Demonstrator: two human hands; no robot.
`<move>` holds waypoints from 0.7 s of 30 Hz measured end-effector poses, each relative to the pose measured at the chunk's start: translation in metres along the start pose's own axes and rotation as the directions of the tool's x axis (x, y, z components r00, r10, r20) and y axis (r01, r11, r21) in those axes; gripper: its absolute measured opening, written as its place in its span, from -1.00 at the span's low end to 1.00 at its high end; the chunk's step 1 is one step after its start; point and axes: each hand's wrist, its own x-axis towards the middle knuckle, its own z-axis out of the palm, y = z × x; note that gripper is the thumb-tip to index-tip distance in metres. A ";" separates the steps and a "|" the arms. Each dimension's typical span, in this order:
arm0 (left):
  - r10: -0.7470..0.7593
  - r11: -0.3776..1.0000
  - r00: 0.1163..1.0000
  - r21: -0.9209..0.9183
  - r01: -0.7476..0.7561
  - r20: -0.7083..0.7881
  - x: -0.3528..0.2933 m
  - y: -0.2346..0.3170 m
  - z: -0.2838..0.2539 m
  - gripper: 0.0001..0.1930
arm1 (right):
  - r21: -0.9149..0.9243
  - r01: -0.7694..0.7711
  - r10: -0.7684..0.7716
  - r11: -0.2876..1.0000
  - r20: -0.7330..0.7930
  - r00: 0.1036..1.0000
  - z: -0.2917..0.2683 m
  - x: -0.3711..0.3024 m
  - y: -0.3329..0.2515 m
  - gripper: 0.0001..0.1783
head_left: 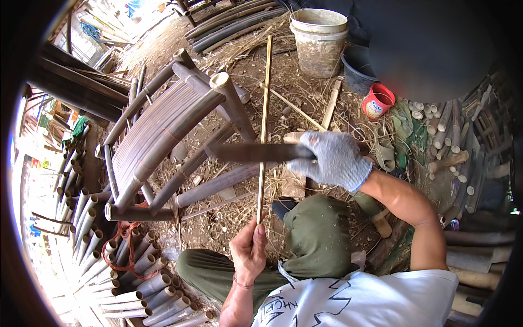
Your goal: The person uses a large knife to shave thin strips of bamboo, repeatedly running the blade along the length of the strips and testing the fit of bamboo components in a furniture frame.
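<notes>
My bare left hand [249, 250] grips the lower end of a long, thin bamboo strip [266, 98], which points away from me. My right hand [332, 161], in a grey work glove, is closed round the handle of a broad, dark-bladed machete [239, 153]. The blade lies sideways across the strip, well above my left hand, and is slightly blurred; whether it touches the strip I cannot tell. Left of the strip stands a bamboo chair frame [190, 128], tilted, with a slatted panel.
A dirty white bucket [320, 52], a dark basin [357, 71] and a red tub [378, 101] stand at the far right. Cut bamboo poles [163, 294] lie stacked at the near left, with more bamboo [455, 125] on the right. Shavings and offcuts cover the dirt floor.
</notes>
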 end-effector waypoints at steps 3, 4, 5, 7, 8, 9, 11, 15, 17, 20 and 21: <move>0.050 0.979 0.998 0.195 -0.055 0.031 -0.023 -0.008 -0.003 -0.71 | 0.108 -0.319 0.316 0.942 0.046 0.948 -0.012 0.020 0.029 -0.40; 0.110 0.959 0.993 0.259 -0.115 0.033 -0.028 -0.014 -0.004 -0.73 | -0.035 -0.266 0.267 0.963 0.022 0.964 -0.011 0.017 0.037 -0.43; 0.088 0.968 0.996 0.236 -0.090 0.020 -0.031 -0.019 -0.003 -0.73 | -0.054 -0.234 0.234 0.971 -0.006 0.972 -0.009 0.016 0.041 -0.43; 0.045 0.981 0.999 0.189 -0.044 -0.001 -0.034 -0.021 -0.001 -0.73 | -0.097 -0.173 0.167 0.980 -0.065 0.984 -0.006 0.015 0.046 -0.43; 0.041 0.976 0.999 0.213 -0.042 0.007 -0.036 -0.019 -0.002 -0.73 | -0.086 -0.185 0.180 0.979 -0.061 0.982 -0.006 0.014 0.048 -0.42; 0.017 0.982 1.000 0.190 -0.018 0.007 -0.037 -0.021 -0.002 -0.73 | -0.106 -0.184 0.180 0.977 -0.047 0.983 -0.008 0.014 0.049 -0.42; -0.034 0.988 0.999 0.154 0.033 0.000 -0.041 -0.025 -0.006 -0.72 | -0.132 -0.175 0.174 0.976 -0.019 0.985 -0.012 0.018 0.048 -0.41; -0.093 0.979 0.995 0.186 0.085 0.033 -0.078 -0.055 -0.026 -0.68 | 0.176 -0.467 0.482 0.867 -0.056 0.874 -0.047 0.040 0.098 -0.30; -0.207 0.978 0.976 0.023 0.205 0.073 -0.091 -0.066 -0.031 -0.59 | 0.093 -0.555 0.563 0.827 -0.147 0.813 -0.073 0.039 0.133 -0.28; -0.240 0.947 0.969 -0.204 0.248 0.061 -0.040 -0.024 -0.007 -0.49 | 0.156 -0.316 0.329 0.936 -0.069 0.942 -0.061 0.038 0.069 -0.29; -0.223 0.944 0.972 -0.230 0.236 0.080 -0.014 -0.014 -0.001 -0.48 | 0.146 -0.274 0.285 0.950 -0.056 0.957 -0.047 0.029 0.051 -0.32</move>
